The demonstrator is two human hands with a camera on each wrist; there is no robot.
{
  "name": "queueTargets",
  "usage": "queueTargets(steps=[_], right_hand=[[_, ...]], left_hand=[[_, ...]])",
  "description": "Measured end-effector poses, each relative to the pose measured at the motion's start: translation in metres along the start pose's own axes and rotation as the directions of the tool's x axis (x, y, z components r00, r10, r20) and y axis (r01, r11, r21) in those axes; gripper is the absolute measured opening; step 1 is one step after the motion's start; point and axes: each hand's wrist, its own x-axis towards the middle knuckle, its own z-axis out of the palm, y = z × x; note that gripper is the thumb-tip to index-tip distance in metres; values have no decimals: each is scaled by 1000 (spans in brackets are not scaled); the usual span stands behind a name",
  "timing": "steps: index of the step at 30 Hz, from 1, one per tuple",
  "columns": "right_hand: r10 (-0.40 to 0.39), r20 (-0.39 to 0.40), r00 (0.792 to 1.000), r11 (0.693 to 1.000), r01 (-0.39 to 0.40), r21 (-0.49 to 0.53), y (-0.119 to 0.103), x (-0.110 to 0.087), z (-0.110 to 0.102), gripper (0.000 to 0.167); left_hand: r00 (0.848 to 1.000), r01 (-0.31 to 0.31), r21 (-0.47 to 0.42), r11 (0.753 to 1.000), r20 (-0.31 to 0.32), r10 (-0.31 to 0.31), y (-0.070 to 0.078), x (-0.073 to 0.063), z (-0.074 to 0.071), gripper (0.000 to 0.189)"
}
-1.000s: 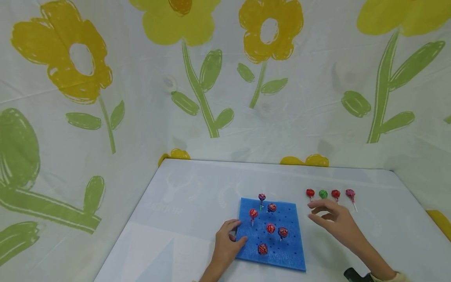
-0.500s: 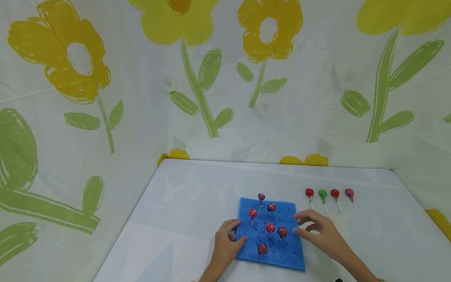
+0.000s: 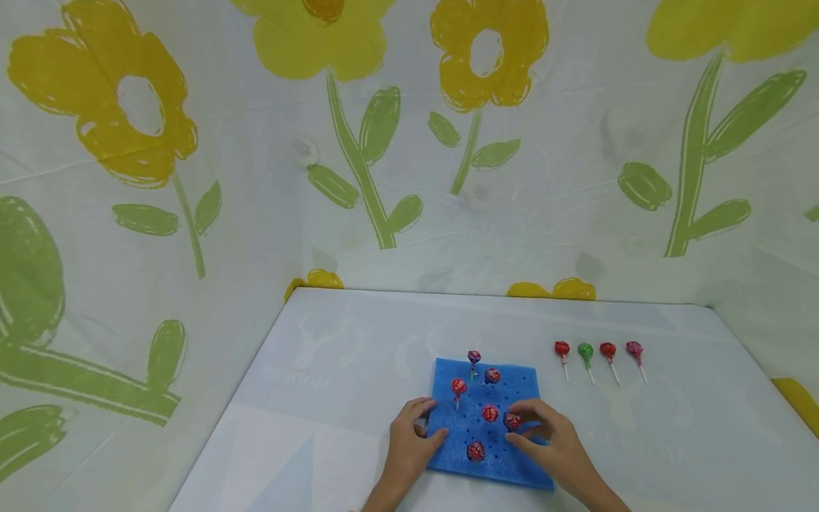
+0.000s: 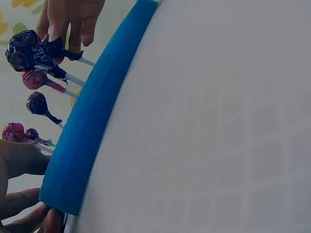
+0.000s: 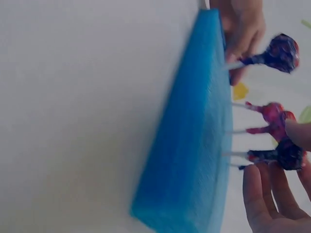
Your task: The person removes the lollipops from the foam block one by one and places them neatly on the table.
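Note:
A blue foam board [image 3: 521, 466] dotted with small holes lies on the table, with several wrapped lollipops standing in it by their sticks. My left hand [image 3: 409, 439] grips the board's left edge, thumb on top and fingers at the side. Over the board's right part, my right hand [image 3: 550, 437] has thumb and fingers curled round the head of a dark red-and-blue lollipop [image 3: 512, 421]. In the right wrist view that lollipop [image 5: 290, 155] sits between thumb and fingers, its stick in the foam. A red lollipop [image 3: 490, 413] stands just left of it.
Beyond the board's right side lie a red lollipop [image 3: 561, 348], a green one [image 3: 585, 350], another red one [image 3: 608, 350] and a pink one [image 3: 634, 348] in a row on the white table [image 3: 358, 334]. A flower-printed cloth [image 3: 563, 156] hangs behind.
My right hand has moved left and toward me, from beside the loose lollipops to the dark one in the board. The left hand stays at the board's edge.

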Motion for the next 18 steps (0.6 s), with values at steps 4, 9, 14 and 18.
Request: queueTargets(steps=[4, 9, 14, 18], right_hand=[[0, -44, 999, 1000, 0, -2, 3, -3, 11, 29], [-107, -104, 989, 994, 103, -41, 12, -6, 17, 28], [-142, -148, 979, 990, 144, 4, 13, -7, 17, 28], [-148, -187, 971, 986, 161, 53, 10, -7, 16, 27]], left_hand=[[1000, 3, 3, 1000, 0, -3, 0, 0, 0, 45], [1000, -9, 5, 1000, 2, 9, -1, 0, -1, 45], [1000, -22, 1, 1000, 0, 22, -1, -1, -2, 45], [999, -49, 3, 999, -2, 49, -2, -1, -2, 45]])
